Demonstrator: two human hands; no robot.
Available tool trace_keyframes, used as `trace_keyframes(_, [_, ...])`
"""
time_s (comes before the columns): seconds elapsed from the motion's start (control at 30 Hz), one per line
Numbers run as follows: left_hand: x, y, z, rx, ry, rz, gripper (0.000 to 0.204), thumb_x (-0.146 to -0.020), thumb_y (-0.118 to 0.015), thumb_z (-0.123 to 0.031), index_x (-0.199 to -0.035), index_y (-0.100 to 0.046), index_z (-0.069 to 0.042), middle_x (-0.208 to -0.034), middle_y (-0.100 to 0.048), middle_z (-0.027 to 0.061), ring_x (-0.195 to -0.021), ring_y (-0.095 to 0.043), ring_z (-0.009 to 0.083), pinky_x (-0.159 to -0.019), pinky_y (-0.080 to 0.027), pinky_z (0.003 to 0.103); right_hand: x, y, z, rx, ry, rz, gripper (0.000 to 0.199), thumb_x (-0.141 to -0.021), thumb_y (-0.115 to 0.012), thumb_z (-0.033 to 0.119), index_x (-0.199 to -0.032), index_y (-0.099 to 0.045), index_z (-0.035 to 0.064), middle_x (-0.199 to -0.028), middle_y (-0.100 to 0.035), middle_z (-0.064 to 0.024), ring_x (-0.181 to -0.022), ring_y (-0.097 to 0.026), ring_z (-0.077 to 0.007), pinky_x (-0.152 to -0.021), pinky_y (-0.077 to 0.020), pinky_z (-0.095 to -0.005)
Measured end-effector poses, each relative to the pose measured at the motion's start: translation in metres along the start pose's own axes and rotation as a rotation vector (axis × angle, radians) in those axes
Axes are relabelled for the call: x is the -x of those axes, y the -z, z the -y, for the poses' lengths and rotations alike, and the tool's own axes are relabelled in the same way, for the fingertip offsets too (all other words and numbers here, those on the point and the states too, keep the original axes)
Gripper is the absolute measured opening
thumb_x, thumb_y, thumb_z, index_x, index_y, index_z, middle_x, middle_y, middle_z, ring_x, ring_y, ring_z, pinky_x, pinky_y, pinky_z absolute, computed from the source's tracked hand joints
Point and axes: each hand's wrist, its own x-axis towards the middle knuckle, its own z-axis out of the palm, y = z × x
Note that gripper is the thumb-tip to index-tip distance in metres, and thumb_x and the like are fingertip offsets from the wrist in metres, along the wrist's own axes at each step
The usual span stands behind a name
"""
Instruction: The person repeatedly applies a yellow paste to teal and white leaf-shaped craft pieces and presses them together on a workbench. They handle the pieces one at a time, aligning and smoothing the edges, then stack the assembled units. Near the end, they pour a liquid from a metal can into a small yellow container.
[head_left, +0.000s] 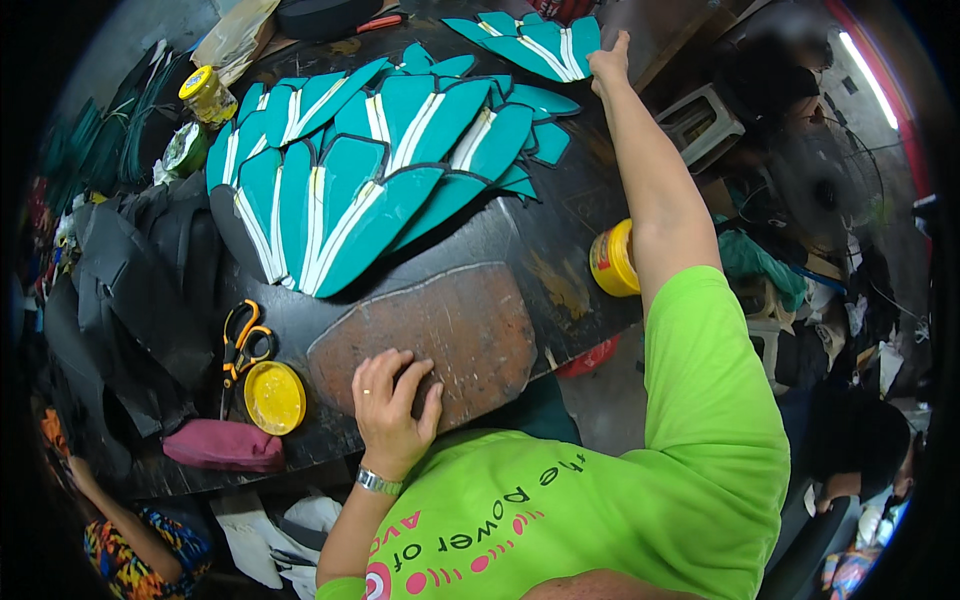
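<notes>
My left hand [393, 407] rests on the lower left edge of a worn brown board [450, 335], fingers apart and slightly bent, with a ring and a wristwatch. My right arm is stretched to the far side of the table. There my right hand [610, 68] grips the right corner of a teal fan-shaped panel [545, 48] with white strips and dark edging; part of its fingers is hard to make out. A spread pile of similar teal panels [350, 200] lies between the board and that far panel.
Left of the board lie orange-handled scissors [243, 345], a yellow lid [275, 398] and a maroon pouch [225, 445]. Black sheet material [150, 300] is heaped at the left. A yellow tub [614, 258] stands by my right arm; a yellow-lidded jar [207, 96] is at the back left.
</notes>
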Motion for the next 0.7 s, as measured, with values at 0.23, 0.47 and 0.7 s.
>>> trace_keyframes(0.23, [-0.001, 0.002, 0.001, 0.004, 0.038, 0.075, 0.03, -0.076, -0.079, -0.016, -0.105, -0.073, -0.011, -0.115, -0.064, 0.0093, -0.116, -0.06, 0.0323, -0.105, -0.042, 0.053, -0.002, -0.054, 0.02, 0.765, 0.232, -0.113, 0.106, -0.08, -0.077, 0.025, -0.163, -0.011, 0.0234, -0.14, -0.055, -0.0314, -0.127, -0.058, -0.0402, -0.108, -0.046, -0.0457])
trace_keyframes(0.47, [0.002, 0.002, 0.003, 0.056, 0.049, 0.052, 0.029, -0.078, -0.08, -0.016, -0.106, -0.073, -0.012, -0.113, -0.065, 0.007, -0.116, -0.061, 0.0285, -0.105, -0.044, 0.051, 0.149, -0.221, 0.095, 0.145, 1.036, 0.996, 0.096, -0.081, -0.073, 0.015, -0.161, -0.02, 0.0287, -0.134, -0.062, -0.0236, -0.117, -0.065, -0.0368, -0.101, -0.0513, -0.0457])
trace_keyframes(0.7, [0.006, 0.0, 0.006, 0.091, 0.009, -0.014, 0.027, -0.08, -0.078, -0.015, -0.105, -0.072, -0.009, -0.112, -0.066, 0.0085, -0.114, -0.061, 0.0296, -0.105, -0.045, 0.049, 0.251, -0.235, 0.139, 0.716, 1.21, 0.809, 0.082, -0.094, -0.055, 0.003, -0.16, -0.021, 0.0391, -0.114, -0.071, -0.0213, -0.096, -0.072, -0.0362, -0.08, -0.0586, -0.0467])
